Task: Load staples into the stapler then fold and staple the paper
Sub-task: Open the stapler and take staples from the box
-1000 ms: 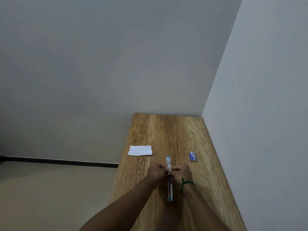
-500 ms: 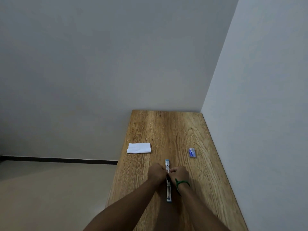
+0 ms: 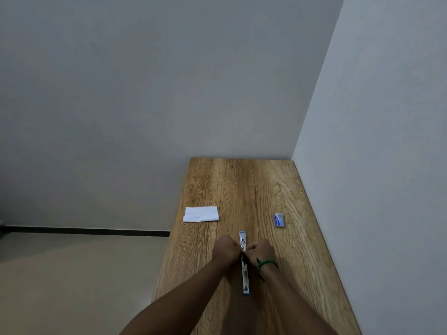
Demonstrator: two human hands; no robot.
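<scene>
The wooden counter [image 3: 242, 184] carries an opened stapler [image 3: 245, 276] lying flat and lengthwise. The left hand [image 3: 226, 249] and right hand [image 3: 262, 251] meet at the stapler's middle, fingers curled tight and pinching it from either side. A folded white paper [image 3: 200, 214] lies beyond the stapler to its left, and a small staple box [image 3: 279, 220] lies beyond it to its right, both well apart from it.

Honey-brown table [image 3: 242, 184] with wavy wood grain, white paper [image 3: 200, 214], silver stapler [image 3: 245, 274] tipped blue at both ends, blue-and-white staple box [image 3: 279, 220], green wristband [image 3: 266, 263], pale grey walls [image 3: 145, 93]
</scene>
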